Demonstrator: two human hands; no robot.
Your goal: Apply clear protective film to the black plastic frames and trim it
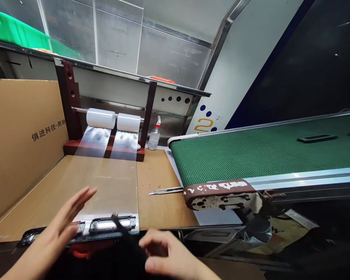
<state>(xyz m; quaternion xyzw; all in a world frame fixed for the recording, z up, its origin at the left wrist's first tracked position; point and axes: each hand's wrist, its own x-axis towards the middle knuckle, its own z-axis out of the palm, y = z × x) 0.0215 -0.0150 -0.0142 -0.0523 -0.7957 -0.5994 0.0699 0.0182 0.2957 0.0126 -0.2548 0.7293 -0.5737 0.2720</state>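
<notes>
My left hand [61,225] is raised over the near table edge with its fingers stretched out, holding nothing. It partly covers a black oblong frame part [32,235]. Beside it, at the near edge, lies another black oblong frame part [112,224] with a bright middle. My right hand [170,252] is curled closed around the lower end of a dark, thin elongated piece [124,231]. That piece is blurred, and its upper tip reaches over the right frame part. Clear film [113,182] stretches from two white film rolls [100,118] down toward the parts.
To the right runs a green conveyor belt [236,155] carrying a black frame part [317,138]. A utility knife [166,191] lies on the cardboard by its end. Behind stands a spray bottle [154,138]. A tall cardboard box wall [20,147] borders the left side.
</notes>
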